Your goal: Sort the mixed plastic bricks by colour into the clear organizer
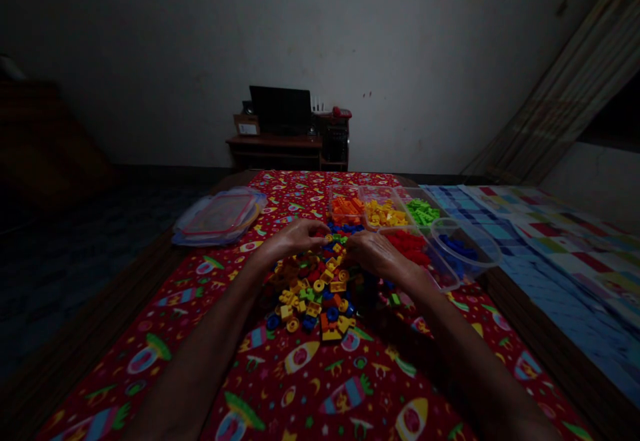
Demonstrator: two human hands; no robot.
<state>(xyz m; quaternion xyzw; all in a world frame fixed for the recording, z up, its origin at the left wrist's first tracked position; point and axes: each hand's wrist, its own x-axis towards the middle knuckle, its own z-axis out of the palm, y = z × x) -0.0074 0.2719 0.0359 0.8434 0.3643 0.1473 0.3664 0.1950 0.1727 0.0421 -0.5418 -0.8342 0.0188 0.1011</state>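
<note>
A heap of small plastic building pieces (pixel 320 291) in yellow, orange, red, blue and green lies on a red patterned cloth (pixel 310 387). My left hand (pixel 295 237) and my right hand (pixel 375 251) rest over the far edge of the heap, fingertips curled and nearly meeting. A small yellow piece (pixel 329 238) sits at my left fingertips. What the right fingers hold, if anything, is hidden.
Clear tubs hold sorted pieces: orange (pixel 346 209), yellow (pixel 385 214), green (pixel 423 211), red (pixel 413 244), and a round one with blue (pixel 463 246). Stacked lids (pixel 220 217) lie at the left. A desk with a monitor (pixel 281 111) stands by the wall. A checked blue mat (pixel 560 247) lies to the right.
</note>
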